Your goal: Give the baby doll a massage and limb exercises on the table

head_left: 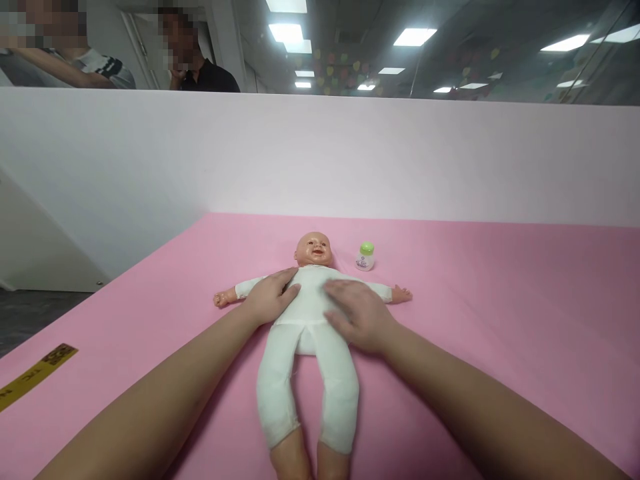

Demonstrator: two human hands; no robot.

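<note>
A baby doll (313, 300) with a white cloth body lies on its back, head away from me and arms stretched out sideways. Its feet run past the bottom of the view. My left hand (273, 295) rests open on the doll's side and chest, below its shoulder, fingers pointing toward the head. On the other side, my right hand (363, 313) is at the torso, fingers apart and slightly blurred; whether it presses on the cloth I cannot tell. Neither hand holds anything. Beyond the doll's outstretched arm stands a small jar (365, 259) with a green lid.
The doll lies on a pink tabletop (500, 320). A yellow tape strip (37, 377) with dark print is at the left edge. A white wall panel (375, 157) rises behind. Past it are a person in black (210, 75) and another person (95, 67) with an arm raised.
</note>
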